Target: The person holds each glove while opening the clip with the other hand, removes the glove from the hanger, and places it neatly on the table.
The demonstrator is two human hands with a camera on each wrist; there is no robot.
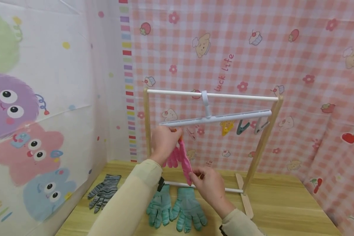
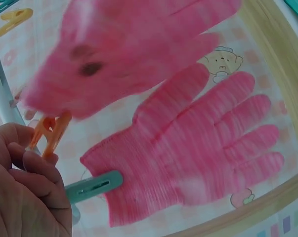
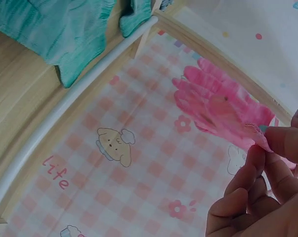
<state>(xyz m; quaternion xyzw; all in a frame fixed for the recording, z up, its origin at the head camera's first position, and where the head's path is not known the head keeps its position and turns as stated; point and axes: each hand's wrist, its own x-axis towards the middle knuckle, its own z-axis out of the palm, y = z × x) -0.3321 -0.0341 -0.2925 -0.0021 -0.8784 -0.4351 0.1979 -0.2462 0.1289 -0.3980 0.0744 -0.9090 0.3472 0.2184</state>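
Note:
My left hand (image 1: 165, 141) is raised at the left end of a white hanger (image 1: 239, 115). Its thumb and fingers pinch an orange clothespin (image 2: 52, 132), whose tip meets the cuff of a pink knit glove (image 2: 139, 49) with a dark spot. Lower down, my right hand (image 1: 209, 185) pinches the edge of this pink glove (image 1: 185, 160) between thumb and fingertips. A second pink glove (image 2: 203, 143) hangs beside it, its cuff in a teal clothespin (image 2: 97, 187).
The hanger hooks over the top bar of a wooden rack (image 1: 259, 147). Yellow (image 1: 226, 127), green (image 1: 242, 127) and grey (image 1: 261, 126) clothespins dangle from its right half. On the table (image 1: 280, 200) lie two teal gloves (image 1: 188, 209) and a grey striped glove (image 1: 104, 192).

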